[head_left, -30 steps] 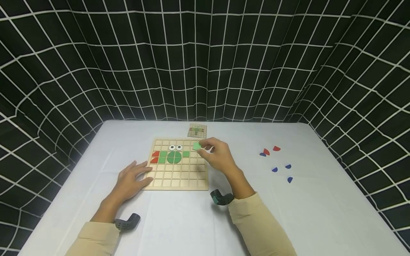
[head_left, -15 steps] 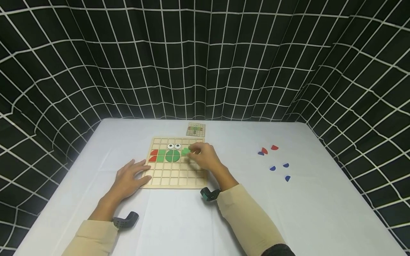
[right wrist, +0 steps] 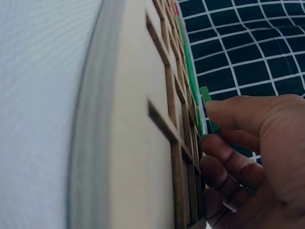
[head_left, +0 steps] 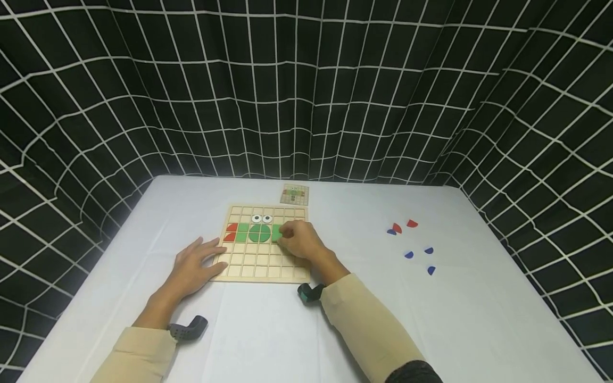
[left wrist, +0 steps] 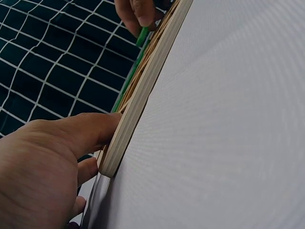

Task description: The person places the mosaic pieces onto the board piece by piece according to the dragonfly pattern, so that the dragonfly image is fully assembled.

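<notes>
Hands at a gridded wooden board, one pinching a green tile

Right hand [head_left: 301,239] pinches a small, flat green tile [right wrist: 205,94] just right of the board's dark green circle [head_left: 256,237]; a second ago it held the tile farther up and right. Left hand [head_left: 193,268], fingers extended and spread, rests on the left edge of the pale wooden board [head_left: 262,259], as before. From above, fingers partly cover the tile; the right wrist view shows it edge-on, slightly raised. Beyond the board lies a small picture card [head_left: 294,194]; well right, loose red pieces [head_left: 412,223] and blue pieces [head_left: 409,255].
</notes>
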Motion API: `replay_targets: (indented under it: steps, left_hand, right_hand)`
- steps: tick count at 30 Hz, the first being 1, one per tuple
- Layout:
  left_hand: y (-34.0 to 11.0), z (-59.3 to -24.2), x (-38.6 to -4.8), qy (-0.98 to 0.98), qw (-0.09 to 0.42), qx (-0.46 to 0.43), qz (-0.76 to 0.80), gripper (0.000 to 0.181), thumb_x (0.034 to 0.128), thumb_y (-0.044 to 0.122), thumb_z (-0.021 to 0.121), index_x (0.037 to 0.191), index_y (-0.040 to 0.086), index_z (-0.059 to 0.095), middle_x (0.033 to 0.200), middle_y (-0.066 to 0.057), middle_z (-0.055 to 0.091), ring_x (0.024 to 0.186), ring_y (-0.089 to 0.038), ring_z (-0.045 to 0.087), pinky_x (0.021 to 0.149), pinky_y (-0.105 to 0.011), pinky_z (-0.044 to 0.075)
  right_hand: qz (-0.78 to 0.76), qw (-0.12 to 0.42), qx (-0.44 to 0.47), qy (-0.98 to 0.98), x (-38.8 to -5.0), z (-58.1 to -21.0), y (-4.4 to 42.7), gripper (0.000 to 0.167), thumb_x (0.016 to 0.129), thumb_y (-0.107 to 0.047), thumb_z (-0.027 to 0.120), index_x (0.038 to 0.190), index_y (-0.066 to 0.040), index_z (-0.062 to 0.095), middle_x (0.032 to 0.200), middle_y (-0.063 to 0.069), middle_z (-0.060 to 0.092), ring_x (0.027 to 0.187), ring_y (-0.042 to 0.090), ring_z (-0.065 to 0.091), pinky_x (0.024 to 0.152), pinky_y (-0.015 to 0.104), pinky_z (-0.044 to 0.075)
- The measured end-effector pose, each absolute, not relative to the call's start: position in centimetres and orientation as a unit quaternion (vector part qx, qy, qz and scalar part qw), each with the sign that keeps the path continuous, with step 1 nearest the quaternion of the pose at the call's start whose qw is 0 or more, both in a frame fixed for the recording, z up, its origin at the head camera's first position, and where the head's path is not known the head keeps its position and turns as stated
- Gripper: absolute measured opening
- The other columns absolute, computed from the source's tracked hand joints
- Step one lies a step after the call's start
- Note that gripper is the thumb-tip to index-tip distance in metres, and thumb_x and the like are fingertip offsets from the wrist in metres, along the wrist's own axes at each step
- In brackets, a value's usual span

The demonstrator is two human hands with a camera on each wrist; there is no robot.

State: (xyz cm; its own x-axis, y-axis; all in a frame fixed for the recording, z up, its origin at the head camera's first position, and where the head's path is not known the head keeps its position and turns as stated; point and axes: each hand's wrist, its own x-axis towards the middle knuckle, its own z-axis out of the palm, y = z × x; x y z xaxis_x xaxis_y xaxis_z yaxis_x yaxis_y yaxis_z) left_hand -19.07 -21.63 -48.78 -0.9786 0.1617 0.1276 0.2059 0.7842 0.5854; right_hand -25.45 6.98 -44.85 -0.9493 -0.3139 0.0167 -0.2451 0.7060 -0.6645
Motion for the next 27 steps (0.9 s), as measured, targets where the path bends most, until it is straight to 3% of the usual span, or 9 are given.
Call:
replay_targets:
  steps: [16,22,27]
  left_hand:
    - [-21.7,-48.8,-19.0,-0.944,0.040,-0.098,-0.313,0.043,0.0862,0.031,0.073,0.124,0.011,0.065,0.145,-0.012,0.045,0.140,-0.041,0.020,0.109,-0.062,0.009]
    - [-21.6,-48.7,-19.0,-0.942,0.041,-0.101,-0.316,0.043,0.0860,0.029,0.073,0.123,0.010,0.065,0.145,-0.013,0.045,0.139,-0.042,0.020,0.109,-0.063,0.009]
    - [-21.6,-48.9,-19.0,-0.941,0.042,-0.104,-0.319,0.043,0.0861,0.029,0.073,0.123,0.010,0.065,0.145,-0.012,0.045,0.140,-0.042,0.020,0.109,-0.063,0.009]
  right_hand:
    - [-0.337,0.059,-0.148,0.928,-25.6,-45.3,6.7,0.028,0.087,-0.015,0.072,0.114,-0.010,0.070,0.088,-0.003,0.060,0.080,0.014,0.058,0.067,0.025,0.051]
    - [-0.355,0.022,-0.177,0.918,-25.1,-43.8,7.8,0.031,0.088,-0.015,0.071,0.117,-0.007,0.068,0.088,0.000,0.061,0.075,0.015,0.057,0.059,0.026,0.051]
    - [-0.375,-0.016,-0.192,0.907,-24.0,-41.1,9.0,0.030,0.087,-0.018,0.072,0.114,-0.008,0.069,0.091,0.001,0.063,0.078,0.017,0.055,0.062,0.030,0.049]
